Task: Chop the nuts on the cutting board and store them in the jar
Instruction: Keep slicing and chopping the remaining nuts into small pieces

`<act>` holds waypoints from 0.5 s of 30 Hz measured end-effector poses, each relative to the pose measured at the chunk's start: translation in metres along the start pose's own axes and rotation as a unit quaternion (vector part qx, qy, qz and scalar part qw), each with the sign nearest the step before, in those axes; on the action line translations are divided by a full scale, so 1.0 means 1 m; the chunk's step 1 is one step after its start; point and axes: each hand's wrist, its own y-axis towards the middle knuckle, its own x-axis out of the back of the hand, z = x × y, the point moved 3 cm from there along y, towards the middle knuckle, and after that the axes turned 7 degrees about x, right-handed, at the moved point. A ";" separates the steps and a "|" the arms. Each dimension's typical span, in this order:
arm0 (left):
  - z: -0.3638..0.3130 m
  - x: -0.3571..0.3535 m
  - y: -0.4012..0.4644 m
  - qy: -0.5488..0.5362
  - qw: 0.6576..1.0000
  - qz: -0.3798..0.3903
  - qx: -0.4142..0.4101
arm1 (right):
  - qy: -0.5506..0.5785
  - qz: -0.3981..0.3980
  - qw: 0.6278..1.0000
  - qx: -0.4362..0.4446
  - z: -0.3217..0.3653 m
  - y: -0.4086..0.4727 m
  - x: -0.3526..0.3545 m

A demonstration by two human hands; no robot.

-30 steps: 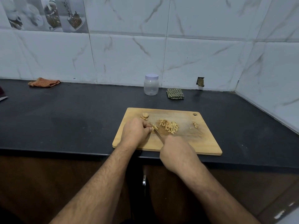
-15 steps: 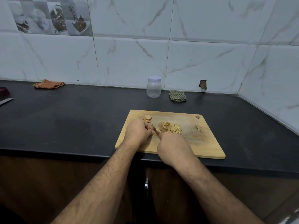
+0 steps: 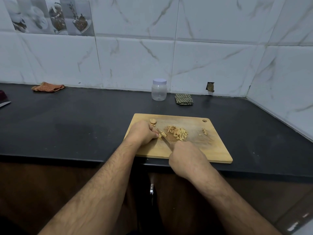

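**Chopping nuts on the cutting board**

Wooden cutting board [image 3: 194, 150] lying on the black countertop [image 3: 76, 126], its near edge reaching the counter's front edge, a hanging hole in its far right corner.

Left hand [image 3: 144, 133] resting on the board's left part, fingers curled, fingertips pinching a small nut piece [image 3: 159, 136] down against the wood. Right hand [image 3: 186, 158] over the board's near edge, closed round the handle of a knife [image 3: 166, 140]; handle hidden inside the fist. Blade angled away toward the far left, its tip just beside the left fingertips and touching the pinched piece.

Pile of chopped nuts [image 3: 177, 133] near the board's middle, just right of the blade. A few fresh slivers [image 3: 163, 133] between pile and left fingertips. Whole nuts [image 3: 153, 122] near the board's far left edge, just beyond the left knuckles. Few more bits [image 3: 205, 131] toward the board's right side, apart from the pile.

Clear plastic jar [image 3: 159, 92] with a pale lid on, upright beyond the board's far edge, against the tiled wall; looks empty. Green checked cloth [image 3: 184, 99] just right of the jar. Orange cloth [image 3: 48, 86] far left of the board, by the wall. Second blade tip [image 3: 5, 104] at the counter's far left, well apart from the board.
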 end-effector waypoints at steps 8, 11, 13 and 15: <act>-0.003 0.004 0.003 -0.025 0.999 0.018 0.033 | -0.007 -0.033 0.999 0.015 0.007 0.009 -0.001; -0.004 0.004 0.003 -0.015 0.999 0.015 0.038 | -0.016 -0.030 0.999 0.025 0.009 0.016 -0.002; -0.003 0.004 0.005 -0.010 0.999 0.015 0.040 | -0.022 -0.027 0.999 0.027 0.010 0.019 -0.004; -0.002 0.004 0.006 -0.016 0.999 0.017 0.043 | -0.026 -0.025 0.999 0.028 0.011 0.021 -0.004</act>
